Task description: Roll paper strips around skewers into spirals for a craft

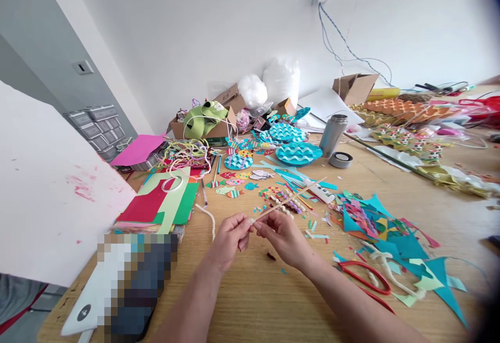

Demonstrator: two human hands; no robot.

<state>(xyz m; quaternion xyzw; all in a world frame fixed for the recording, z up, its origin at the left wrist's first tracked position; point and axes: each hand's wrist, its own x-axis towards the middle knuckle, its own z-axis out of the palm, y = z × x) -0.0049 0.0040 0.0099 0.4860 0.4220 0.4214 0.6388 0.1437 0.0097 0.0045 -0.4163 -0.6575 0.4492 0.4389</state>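
Over the middle of the table, my left hand [234,236] and my right hand [284,238] meet with fingertips close together. A thin wooden stick [300,193] slants up and away to the right, its near part pinched between my right thumb and fingers. At its lower end, my left thumb and forefinger are closed on a small whitish piece [252,220], too small to name surely. Beyond my hands lie twisted white and purple pipe cleaners [291,203]. Left of them is a loose white pipe cleaner [207,218].
Red-handled scissors [367,278] and paper scraps [402,244] lie to the right. Coloured paper sheets [142,200] and a blurred-out phone-like object [144,286] are at left. Farther back are paper fish [234,181], blue wavy plates [299,154] and a metal flask [334,136].
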